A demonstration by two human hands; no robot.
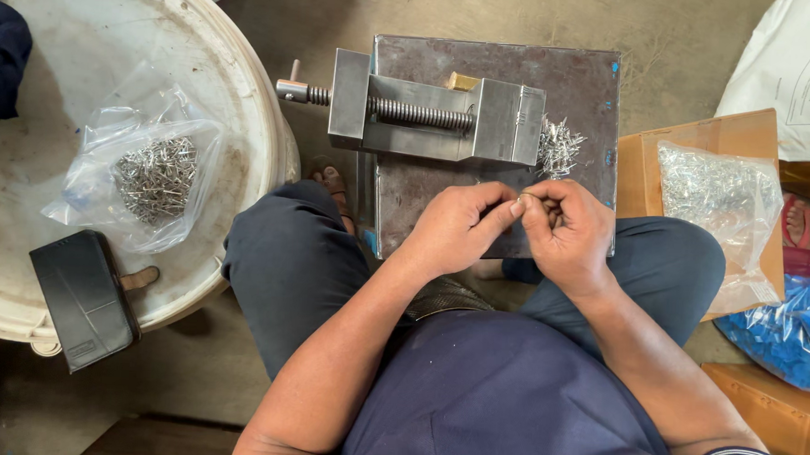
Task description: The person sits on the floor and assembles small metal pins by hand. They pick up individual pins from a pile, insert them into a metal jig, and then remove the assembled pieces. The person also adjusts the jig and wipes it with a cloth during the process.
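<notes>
My left hand point(460, 225) and my right hand point(569, 233) meet fingertip to fingertip over a dark metal plate point(575, 89) resting on my lap. Between the fingertips both hands pinch a tiny metal piece point(525, 198), too small to make out. Just beyond my hands a steel vise point(428, 115) lies on the plate, its screw handle pointing left. A loose pile of small silvery metal pieces point(559, 148) sits against the vise's right end, right above my right hand.
A white bucket lid point(86, 22) at left carries a clear bag of small metal pieces point(148, 180) and a black case point(83, 300). At right, a cardboard box point(700, 140) holds another clear bag of metal pieces point(716, 191); a blue bag point(783, 330) lies below it.
</notes>
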